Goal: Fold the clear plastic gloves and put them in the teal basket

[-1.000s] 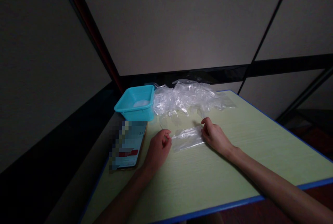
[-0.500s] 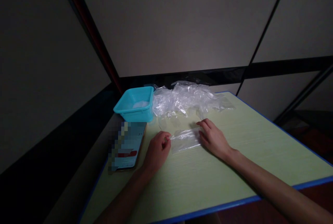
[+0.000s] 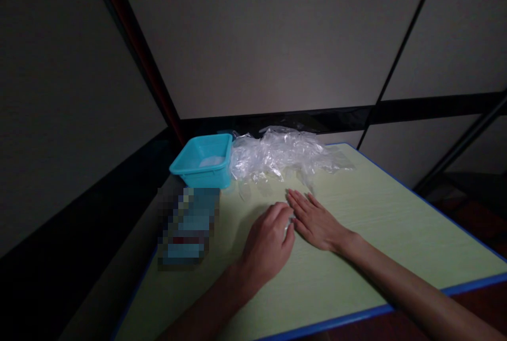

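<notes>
My left hand point(image 3: 268, 238) is closed in a pinch on a clear plastic bag point(image 3: 288, 220), only a small bit of which shows between my two hands. Flat on the table just to the right lies my right hand point(image 3: 319, 222), its fingers stretched out and pointing away to the left. Its fingertips are close to those of my left hand. Whether part of the bag lies beneath the right palm is hidden.
A heap of clear plastic bags point(image 3: 277, 153) covers the table's far side. Left of it stands a turquoise basin point(image 3: 204, 178) with something whitish inside. A phone point(image 3: 192, 225), partly blurred out, lies at the left of the pale green table point(image 3: 380, 214), which has a blue edge.
My left hand has moved right, bringing the bag's left end over toward my right hand. My right hand has flattened and shifted slightly left. The bag was stretched out between them before.
</notes>
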The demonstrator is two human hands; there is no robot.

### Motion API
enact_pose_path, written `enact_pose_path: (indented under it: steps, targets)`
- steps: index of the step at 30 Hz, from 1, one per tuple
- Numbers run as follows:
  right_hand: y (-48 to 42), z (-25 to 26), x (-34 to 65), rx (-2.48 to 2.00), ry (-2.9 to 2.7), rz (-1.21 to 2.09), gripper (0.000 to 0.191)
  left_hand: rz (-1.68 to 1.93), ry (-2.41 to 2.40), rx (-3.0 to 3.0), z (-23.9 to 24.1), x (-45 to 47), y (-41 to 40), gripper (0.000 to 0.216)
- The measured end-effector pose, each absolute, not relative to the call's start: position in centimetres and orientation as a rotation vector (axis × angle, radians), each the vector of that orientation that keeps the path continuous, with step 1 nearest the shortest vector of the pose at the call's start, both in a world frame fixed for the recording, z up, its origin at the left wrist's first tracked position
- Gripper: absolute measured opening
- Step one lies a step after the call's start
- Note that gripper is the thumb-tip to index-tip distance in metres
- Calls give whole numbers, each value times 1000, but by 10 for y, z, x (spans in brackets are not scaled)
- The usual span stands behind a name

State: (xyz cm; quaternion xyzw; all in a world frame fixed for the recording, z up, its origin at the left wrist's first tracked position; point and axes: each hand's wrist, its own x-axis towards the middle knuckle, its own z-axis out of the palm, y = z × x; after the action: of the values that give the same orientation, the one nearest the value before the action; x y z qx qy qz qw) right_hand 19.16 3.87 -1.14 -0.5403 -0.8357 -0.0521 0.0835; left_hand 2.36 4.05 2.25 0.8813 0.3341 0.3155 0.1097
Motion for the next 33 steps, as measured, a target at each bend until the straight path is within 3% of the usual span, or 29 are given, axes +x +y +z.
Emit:
enact_pose_path:
  steps: [5, 9, 23, 33]
  targets:
    - [39, -15, 192, -1635, -2520, -136, 56, 505, 1167, 2721, 14, 64, 41, 57]
    - [39, -16, 192, -1628, -2534, -159, 59, 344, 1257, 2711, 6, 70, 47, 68]
    - [41, -24, 193, -1639, -2456, -243, 52, 235, 1314, 2846, -2, 41, 51, 81]
    - [38, -14, 192, -1647, -2483, -157, 53, 296, 1313, 2874, -4, 17, 55, 74]
